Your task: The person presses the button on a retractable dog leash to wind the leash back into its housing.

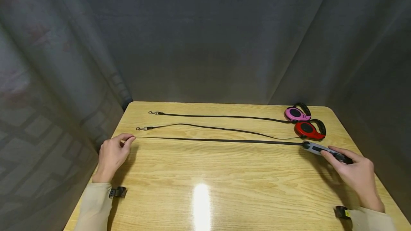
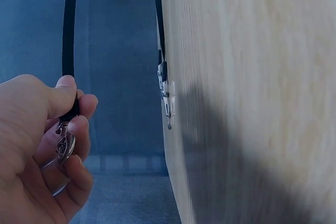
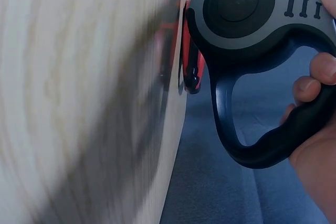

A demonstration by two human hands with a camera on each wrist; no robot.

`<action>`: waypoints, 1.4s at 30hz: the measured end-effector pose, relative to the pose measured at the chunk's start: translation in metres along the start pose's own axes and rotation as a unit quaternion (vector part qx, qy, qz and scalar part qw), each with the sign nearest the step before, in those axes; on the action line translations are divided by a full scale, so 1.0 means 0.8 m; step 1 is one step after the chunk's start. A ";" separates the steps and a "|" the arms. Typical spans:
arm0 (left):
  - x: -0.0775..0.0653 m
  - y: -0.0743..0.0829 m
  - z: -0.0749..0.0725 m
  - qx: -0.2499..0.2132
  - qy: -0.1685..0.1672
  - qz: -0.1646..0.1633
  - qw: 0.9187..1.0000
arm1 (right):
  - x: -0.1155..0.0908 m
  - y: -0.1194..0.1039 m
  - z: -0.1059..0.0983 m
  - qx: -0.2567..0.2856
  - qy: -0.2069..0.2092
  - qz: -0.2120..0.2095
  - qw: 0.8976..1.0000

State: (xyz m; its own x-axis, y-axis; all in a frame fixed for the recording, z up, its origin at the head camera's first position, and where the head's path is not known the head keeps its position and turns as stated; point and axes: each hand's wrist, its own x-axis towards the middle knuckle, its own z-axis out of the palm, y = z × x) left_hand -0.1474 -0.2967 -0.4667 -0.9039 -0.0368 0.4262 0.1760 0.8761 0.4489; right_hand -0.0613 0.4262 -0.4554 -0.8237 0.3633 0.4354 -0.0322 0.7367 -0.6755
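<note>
A grey and black retractable dog leash [image 1: 318, 148] is in my right hand [image 1: 358, 170], whose fingers curl round its black loop handle [image 3: 307, 124]. Its dark strap [image 1: 218, 140] is drawn out nearly straight across to my left hand [image 1: 112, 156]. There, in the left wrist view, thumb and forefinger pinch the strap's end just above a metal snap clip [image 2: 65, 142], which hangs in front of the other curled fingers. The grey case is held above the table, with its shadow beneath.
On the wooden table [image 1: 224, 174], a pink retractable leash [image 1: 297, 114] and a red one [image 1: 306, 130] lie at the back right. Their straps run leftward, ending in metal clips. Behind the table hangs a grey curtain [image 1: 199, 45].
</note>
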 end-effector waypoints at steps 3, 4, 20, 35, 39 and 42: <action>0.000 0.002 0.001 -0.002 -0.001 0.005 1.000 | 0.000 -0.002 0.001 0.001 0.002 0.001 1.000; 0.001 0.002 0.001 -0.003 -0.001 0.006 1.000 | 0.000 -0.002 0.001 0.002 0.001 0.003 1.000; 0.000 0.009 0.000 -0.002 -0.001 0.011 1.000 | -0.001 -0.019 0.000 0.009 -0.006 0.023 1.000; 0.000 0.012 -0.001 0.000 0.000 0.012 1.000 | -0.002 -0.028 0.002 0.021 -0.015 0.001 1.000; -0.001 0.012 -0.001 0.001 -0.001 0.011 1.000 | -0.002 -0.029 0.002 0.026 -0.028 -0.004 0.999; -0.001 0.011 0.000 0.004 0.000 0.011 1.000 | -0.002 -0.030 0.002 0.025 -0.032 -0.010 0.999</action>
State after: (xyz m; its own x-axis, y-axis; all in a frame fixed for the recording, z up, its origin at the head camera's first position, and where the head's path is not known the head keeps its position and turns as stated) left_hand -0.1446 -0.2888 -0.4628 -0.9000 -0.0177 0.4355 0.1926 0.8802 0.4338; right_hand -0.0599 0.4074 -0.4409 -0.8575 0.3101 0.4104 -0.0757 0.7131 -0.6970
